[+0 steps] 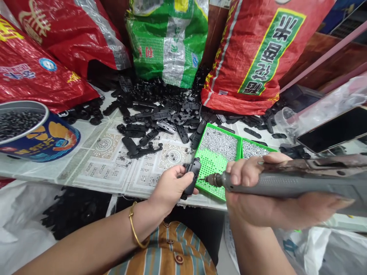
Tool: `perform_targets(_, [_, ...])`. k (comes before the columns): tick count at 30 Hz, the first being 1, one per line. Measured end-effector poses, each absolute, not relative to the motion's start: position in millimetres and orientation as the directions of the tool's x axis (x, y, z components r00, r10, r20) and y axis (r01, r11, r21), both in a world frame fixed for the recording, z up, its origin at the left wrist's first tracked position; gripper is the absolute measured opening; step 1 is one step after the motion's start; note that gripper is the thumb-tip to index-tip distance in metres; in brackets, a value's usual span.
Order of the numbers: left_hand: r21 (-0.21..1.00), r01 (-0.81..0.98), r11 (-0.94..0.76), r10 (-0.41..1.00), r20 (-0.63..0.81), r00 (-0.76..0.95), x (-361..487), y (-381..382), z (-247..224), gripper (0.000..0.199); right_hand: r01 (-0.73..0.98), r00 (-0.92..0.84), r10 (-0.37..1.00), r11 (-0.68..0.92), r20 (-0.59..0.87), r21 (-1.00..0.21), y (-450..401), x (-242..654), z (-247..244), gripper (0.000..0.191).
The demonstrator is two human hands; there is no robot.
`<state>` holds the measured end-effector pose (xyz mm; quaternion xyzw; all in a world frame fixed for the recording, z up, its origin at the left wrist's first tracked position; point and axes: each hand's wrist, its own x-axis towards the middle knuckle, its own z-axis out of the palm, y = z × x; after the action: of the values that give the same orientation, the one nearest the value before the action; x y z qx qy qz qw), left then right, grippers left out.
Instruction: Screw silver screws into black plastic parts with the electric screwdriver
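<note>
My left hand [172,185] is closed on a black plastic part [193,175] with small round wheels at its ends, held at the table's front edge. My right hand [258,194] is wrapped round a grey electric screwdriver [289,185], which lies level. Its thin bit points left and reaches the side of the black part; whether it touches cannot be made out. Beneath the bit is a green tray [212,168] with a perforated floor and many small silver screws [219,143]. A second green compartment [254,149] with screws is partly hidden behind my right hand.
Loose black parts [169,114] are heaped across the table [126,172]. Red sacks [252,57] and a green sack [172,42] stand behind. A blue tub [54,137] of small dark pieces is at left, a phone [335,128] at right.
</note>
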<state>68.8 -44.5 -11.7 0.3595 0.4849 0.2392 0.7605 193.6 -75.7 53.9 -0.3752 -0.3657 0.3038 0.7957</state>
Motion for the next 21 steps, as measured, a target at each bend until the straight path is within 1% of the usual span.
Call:
perform_targets(3, [0.785, -0.028, 0.619, 0.722, -0.555, 0.414, 70, -45, -12, 0.014, -0.235, 0.540, 0.766, 0.536, 0.350, -0.811, -72, 189, 49, 0.048])
perform_targets(8, [0.796, -0.023, 0.605, 0.733, -0.545, 0.408, 69, -46, -13, 0.013, -0.214, 0.525, 0.763, 0.546, 0.376, -0.810, -69, 188, 42, 0.047])
perform_targets(15, [0.840, 0.004, 0.542, 0.782, -0.506, 0.364, 71, -50, -7, 0.015, -0.205, 0.400, 0.808, 0.539, 0.432, -0.817, -71, 187, 44, 0.041])
perform_targets(21, [0.854, 0.005, 0.520, 0.794, -0.486, 0.366, 72, -51, -12, 0.014, -0.222, 0.333, 0.831, 0.528, 0.445, -0.819, -75, 184, 41, 0.041])
